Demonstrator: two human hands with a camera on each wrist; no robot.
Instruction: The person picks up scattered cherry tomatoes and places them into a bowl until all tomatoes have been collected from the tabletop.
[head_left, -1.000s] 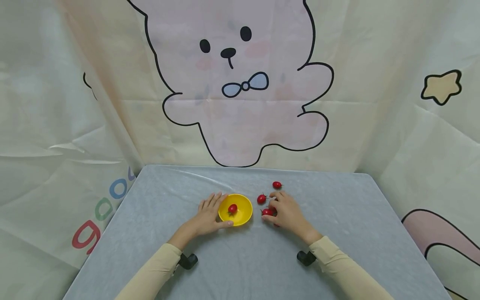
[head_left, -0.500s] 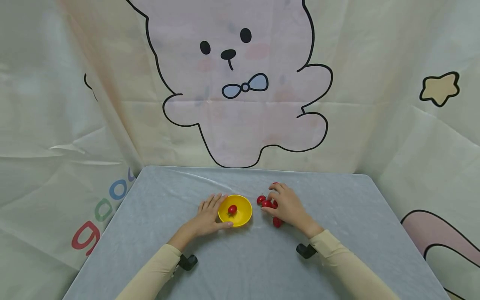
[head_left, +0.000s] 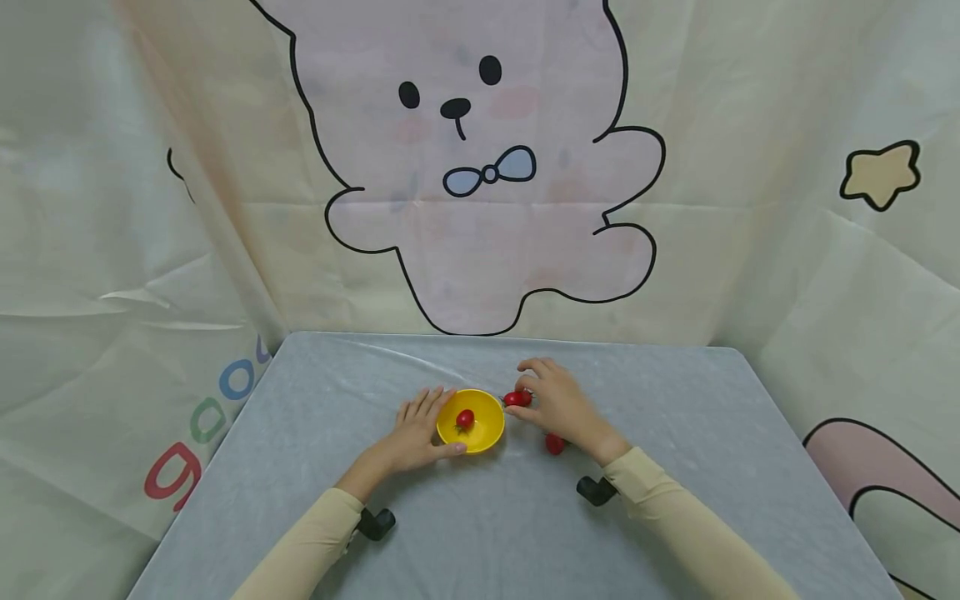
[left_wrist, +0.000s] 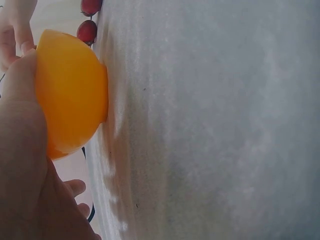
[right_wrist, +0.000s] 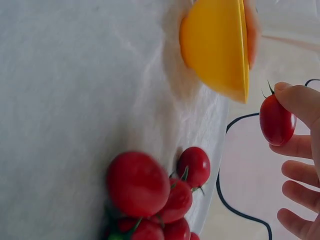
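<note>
In the head view my left hand [head_left: 411, 437] holds a small yellow bowl [head_left: 491, 432] from its left side, thumb at the near rim and fingers along the far left. One cherry tomato [head_left: 465, 419] lies inside. My right hand [head_left: 562, 408], just right of the bowl, pinches another cherry tomato [right_wrist: 277, 121] between thumb and forefinger. The right wrist view shows this tomato raised off the table, green stem upward, beside the bowl's rim. Below the right hand lie several more cherry tomatoes [right_wrist: 137, 184], partly hidden by that hand in the head view.
A grey-blue cloth [head_left: 465, 533] covers the table. Behind it hangs a pale curtain [head_left: 697, 275] printed with a bear, close to the table's back edge. Each wrist carries a dark camera mount, one being the left mount [head_left: 377, 523].
My right hand has lifted a cherry tomato and moved it left and away from me, up to the bowl's right rim. My left hand and the bowl stay in place.
</note>
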